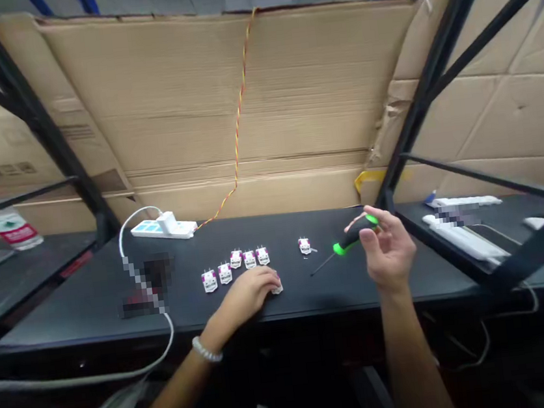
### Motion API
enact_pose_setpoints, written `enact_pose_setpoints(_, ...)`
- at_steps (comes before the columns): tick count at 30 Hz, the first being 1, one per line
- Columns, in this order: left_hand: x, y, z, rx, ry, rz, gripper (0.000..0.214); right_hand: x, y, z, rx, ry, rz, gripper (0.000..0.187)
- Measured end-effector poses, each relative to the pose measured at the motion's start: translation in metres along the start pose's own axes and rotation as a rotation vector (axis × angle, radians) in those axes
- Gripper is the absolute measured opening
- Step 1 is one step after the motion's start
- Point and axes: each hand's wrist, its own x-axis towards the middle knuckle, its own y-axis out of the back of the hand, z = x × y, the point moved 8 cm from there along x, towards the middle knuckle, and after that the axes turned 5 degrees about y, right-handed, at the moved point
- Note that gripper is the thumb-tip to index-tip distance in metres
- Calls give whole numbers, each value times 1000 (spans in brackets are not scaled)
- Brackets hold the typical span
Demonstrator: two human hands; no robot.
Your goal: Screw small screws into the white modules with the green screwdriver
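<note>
Screwdriver (353,238) gripped in the right hand (388,253); white part (276,288) under the left hand (252,292).

The right hand is closed round the green-and-black handle, raised above the black worktop (341,291), with the shaft slanting down to the left. The left hand lies palm down on the worktop, fingers curled over the white part, which peeks out at the fingertips; whether it pinches the part cannot be told. A row of five like parts (236,264) sits just behind that hand. One lone part (305,246) lies apart, near the shaft.
</note>
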Motion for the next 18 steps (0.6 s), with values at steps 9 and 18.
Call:
enact_pose_setpoints(9,4,0,-2,63,31,115,20,0,-5,-4,-17,8,-21,34)
enact_pose_setpoints(18,5,-8,-5,59,74,105,17,-2,-7,-3,-37,-8,-46,36)
